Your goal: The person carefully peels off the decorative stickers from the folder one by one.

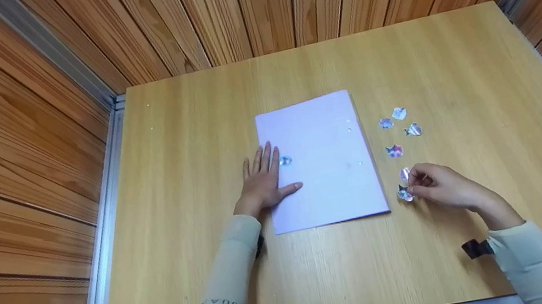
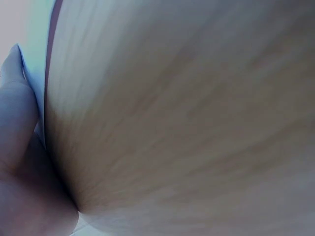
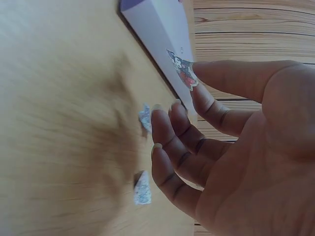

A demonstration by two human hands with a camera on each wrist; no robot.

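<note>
A pale lavender folder or booklet (image 1: 321, 165) lies on the table. My left hand (image 1: 261, 184) rests on its left edge with fingers spread and straight, beside a small shiny sticker (image 1: 286, 160) on the cover. To the right of the folder, my right hand (image 1: 439, 186) pinches a small cut-out sticker (image 3: 182, 69) with a black and red cartoon figure between thumb and index finger. The other right fingers curl loosely. Just above that pinch, another sticker (image 1: 405, 174) lies on the table. In the left wrist view only part of the left hand (image 2: 19, 123) shows.
Several loose stickers, among them a red and blue one (image 1: 394, 151) and a striped one (image 1: 413, 130), lie right of the folder. Tiny white spots (image 1: 349, 130) dot the cover. Wooden plank walls (image 1: 267, 2) and metal rails (image 1: 107, 203) border the wooden table (image 1: 181, 151).
</note>
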